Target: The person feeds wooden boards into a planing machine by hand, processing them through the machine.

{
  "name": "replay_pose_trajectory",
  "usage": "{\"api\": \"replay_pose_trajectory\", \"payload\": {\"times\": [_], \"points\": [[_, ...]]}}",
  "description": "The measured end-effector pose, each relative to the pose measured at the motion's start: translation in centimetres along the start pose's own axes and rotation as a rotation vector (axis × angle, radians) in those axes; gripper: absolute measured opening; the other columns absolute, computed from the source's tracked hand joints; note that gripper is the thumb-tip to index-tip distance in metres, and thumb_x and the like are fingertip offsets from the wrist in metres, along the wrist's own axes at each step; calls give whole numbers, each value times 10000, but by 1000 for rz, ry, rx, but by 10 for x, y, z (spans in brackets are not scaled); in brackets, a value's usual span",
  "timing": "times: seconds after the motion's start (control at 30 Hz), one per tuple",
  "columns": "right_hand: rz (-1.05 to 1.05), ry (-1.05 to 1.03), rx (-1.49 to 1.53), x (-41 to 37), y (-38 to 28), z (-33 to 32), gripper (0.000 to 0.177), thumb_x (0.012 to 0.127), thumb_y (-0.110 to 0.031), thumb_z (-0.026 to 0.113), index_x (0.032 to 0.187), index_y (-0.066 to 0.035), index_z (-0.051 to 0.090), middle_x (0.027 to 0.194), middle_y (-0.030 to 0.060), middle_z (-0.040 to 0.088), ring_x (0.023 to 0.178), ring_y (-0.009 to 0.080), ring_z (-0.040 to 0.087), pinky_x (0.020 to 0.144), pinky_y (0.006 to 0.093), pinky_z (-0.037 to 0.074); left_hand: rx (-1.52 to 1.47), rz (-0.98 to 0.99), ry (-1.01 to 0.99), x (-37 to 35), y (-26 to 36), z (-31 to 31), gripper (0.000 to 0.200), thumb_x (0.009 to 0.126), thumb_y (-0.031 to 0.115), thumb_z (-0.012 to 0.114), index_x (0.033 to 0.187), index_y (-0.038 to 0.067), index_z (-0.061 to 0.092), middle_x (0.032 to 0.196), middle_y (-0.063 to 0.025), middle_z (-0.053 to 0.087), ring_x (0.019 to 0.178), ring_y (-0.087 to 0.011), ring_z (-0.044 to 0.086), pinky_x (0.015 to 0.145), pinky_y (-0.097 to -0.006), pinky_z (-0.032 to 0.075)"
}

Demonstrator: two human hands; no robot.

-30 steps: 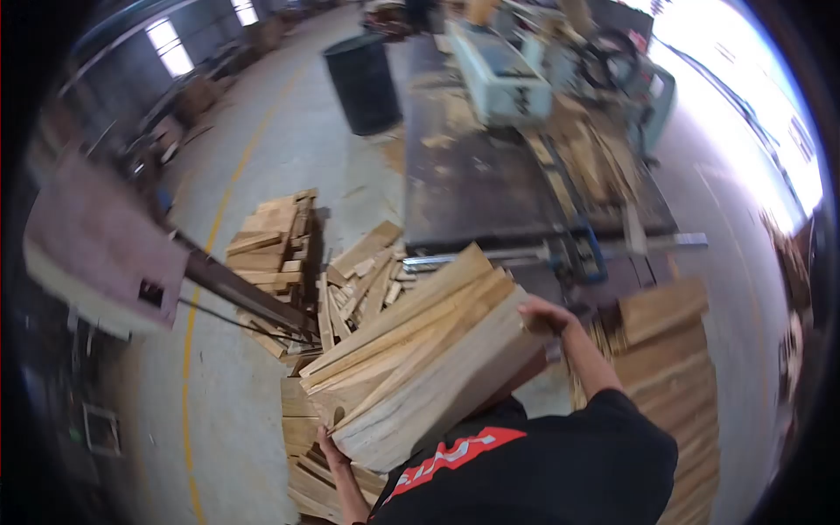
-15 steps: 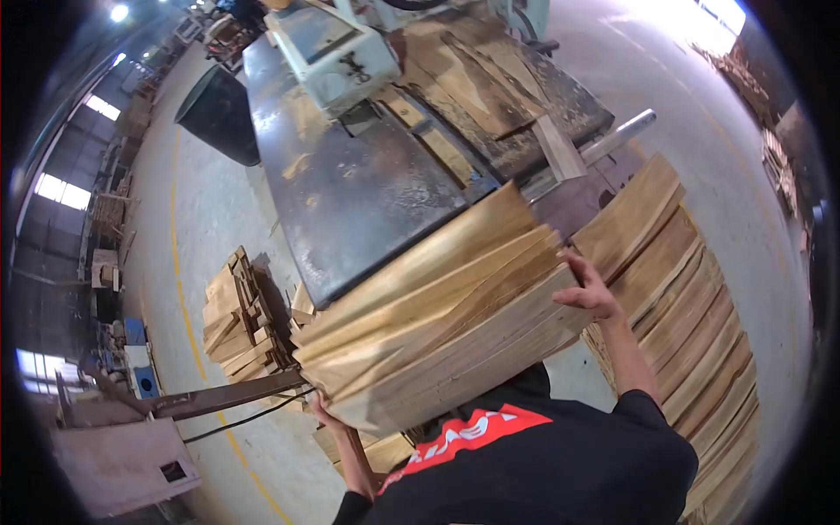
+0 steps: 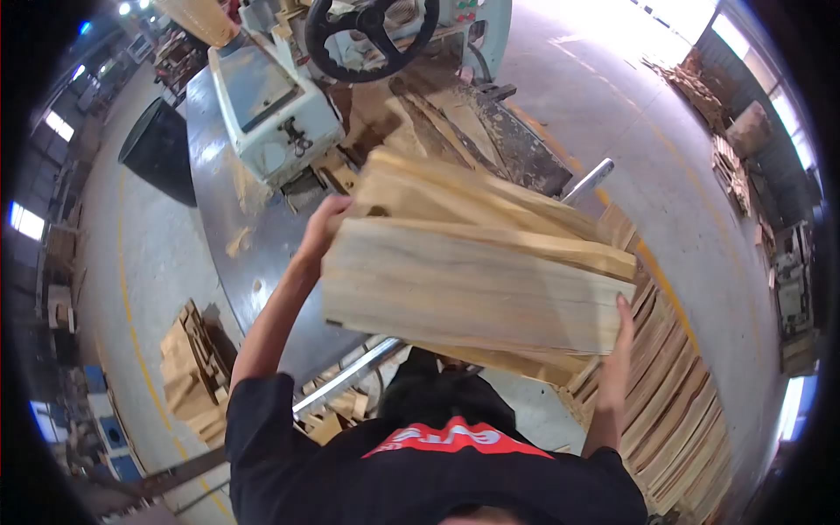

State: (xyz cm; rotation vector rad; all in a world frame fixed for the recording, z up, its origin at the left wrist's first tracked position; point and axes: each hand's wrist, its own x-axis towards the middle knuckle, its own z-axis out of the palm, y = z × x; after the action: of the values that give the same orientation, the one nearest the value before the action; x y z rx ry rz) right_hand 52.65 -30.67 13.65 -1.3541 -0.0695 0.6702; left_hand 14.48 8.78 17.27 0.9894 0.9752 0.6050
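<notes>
A stack of wooden boards (image 3: 472, 284) is held up in front of my chest, over the near edge of the machine table. My left hand (image 3: 328, 226) is closed around the stack's left end. At the opposite end my right hand (image 3: 619, 328) grips the boards, its thumb on the near face. The boards at the back are fanned and uneven, while the front one shows a broad pale face. Most fingers of both hands are hidden behind the wood.
The metal machine table (image 3: 254, 289) carries a pale green machine housing (image 3: 276, 131) and a black handwheel (image 3: 372, 35). A large pile of boards (image 3: 669, 402) lies at right. Offcuts (image 3: 194, 376) are heaped on the left floor, and a dark bin (image 3: 159, 150) stands behind them.
The stack has been turned and carried further over the table, its left end now higher. My left hand has risen with it from low at the left. The handwheel has come into fuller view.
</notes>
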Motion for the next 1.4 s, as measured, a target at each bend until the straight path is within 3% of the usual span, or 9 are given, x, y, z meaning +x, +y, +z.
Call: {"api": "replay_pose_trajectory", "payload": {"times": [0.23, 0.4, 0.6, 0.7, 0.87, 1.0, 1.07, 1.17, 1.4], "points": [[-307, 110, -228, 20, 10, 21, 774, 957, -502, 750, 1539, -47, 521, 1504, 130, 584, 1375, 272, 567, 1152, 441, 475, -116, -245, -621, 176, 67, 88, 518, 933, 469, 742, 1222, 41, 713, 1084, -97, 747, 983, -198, 715, 905, -375, 577], [-150, 110, -21, 68, 11, 54, 813, 954, -497, 772, 1574, -57, 485, 1577, 155, 518, 1465, 289, 489, 1229, 425, 400, 124, 58, -744, 288, 78, 105, 547, 938, 479, 730, 1253, 32, 711, 1122, -88, 746, 967, -187, 731, 870, -368, 595], [-176, -111, -240, 82, 38, 99, 732, 973, -449, 758, 1520, -19, 529, 1468, 133, 622, 1307, 271, 631, 1136, 411, 495, 906, 705, -548, 401, 54, 71, 821, 984, 673, 621, 1556, 89, 543, 1534, -182, 573, 1449, -313, 480, 1225, -474, 339], [139, -5, -39, 81, 33, 136, 720, 967, -437, 769, 1502, -9, 549, 1483, 130, 615, 1305, 268, 632, 1128, 406, 499, 1607, 926, 228, 297, 76, 68, 896, 971, 730, 598, 1592, 90, 513, 1578, -239, 536, 1514, -401, 418, 1258, -518, 292], [154, -7, -171, 72, 54, 145, 942, 892, -506, 846, 1582, 9, 465, 1557, 149, 554, 1441, 275, 507, 1231, 423, 358, 764, 1215, 433, 143, 18, 57, 493, 905, 364, 834, 1267, 50, 718, 1479, -222, 601, 1483, -462, 427, 1229, -548, 314], [-300, 355, -963, 70, 79, 153, 1098, 881, -497, 866, 1659, 15, 284, 1712, 217, 330, 1543, 397, 356, 1274, 502, 285, 711, 983, 584, 48, -71, 40, 485, 901, 274, 844, 1292, 41, 677, 1532, -233, 531, 1496, -461, 399, 1231, -546, 308], [-971, 306, -1198, 50, 64, 167, 1163, 819, -521, 891, 1660, 4, 283, 1726, 264, 256, 1571, 434, 290, 1291, 550, 239, 739, 842, 644, 15, -111, 46, 673, 888, 308, 865, 1421, 15, 578, 1583, -270, 452, 1502, -470, 378, 1240, -564, 285], [-1420, -331, -1630, 35, 44, 187, 1296, 730, -616, 895, 1691, -49, 235, 1727, 247, 257, 1594, 423, 241, 1307, 587, 184, 637, 771, 535, -3, -161, 46, 822, 861, 347, 891, 1479, -37, 508, 1635, -337, 362, 1539, -507, 320, 1266, -565, 249], [-1195, -827, -1495, -7, 67, 188, 1344, 566, -603, 950, 1638, -26, 379, 1718, 245, 240, 1561, 448, 263, 1288, 577, 220, 649, 797, 397, -33, -182, 9, 787, 839, 332, 904, 1462, -20, 576, 1617, -305, 457, 1550, -446, 389, 1228, -489, 381]]}}
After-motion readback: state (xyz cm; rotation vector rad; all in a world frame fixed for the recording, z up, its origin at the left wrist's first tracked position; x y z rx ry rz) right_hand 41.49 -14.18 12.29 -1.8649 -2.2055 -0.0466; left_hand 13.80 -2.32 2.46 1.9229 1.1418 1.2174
